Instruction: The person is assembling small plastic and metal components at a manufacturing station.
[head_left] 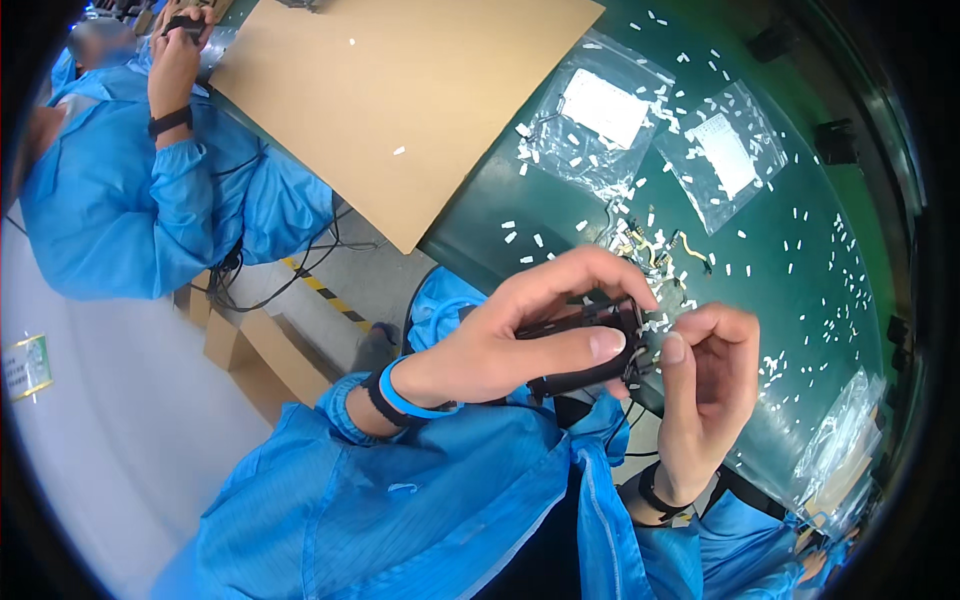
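My left hand point(490, 345) is closed around a dark, rounded device point(578, 379), with the thumb along its side and the fingers over the top. At the device's right end, small parts that look like thin wires stick out. My right hand point(712, 390) is right beside that end, its thumb and index finger pinched together. Whatever lies between those fingertips is too small to make out. Just beyond my hands, a small heap of short wires with connectors point(645, 245) lies on the green table point(480, 215) among many small white pieces point(728, 269).
Two clear plastic bags with white labels point(605, 108) point(725, 155) lie on the table's far side. Crumpled clear plastic point(838, 440) sits at the right edge. A brown board point(400, 90) covers the far left. A co-worker in blue point(130, 190) sits at the left, near black cables point(235, 280).
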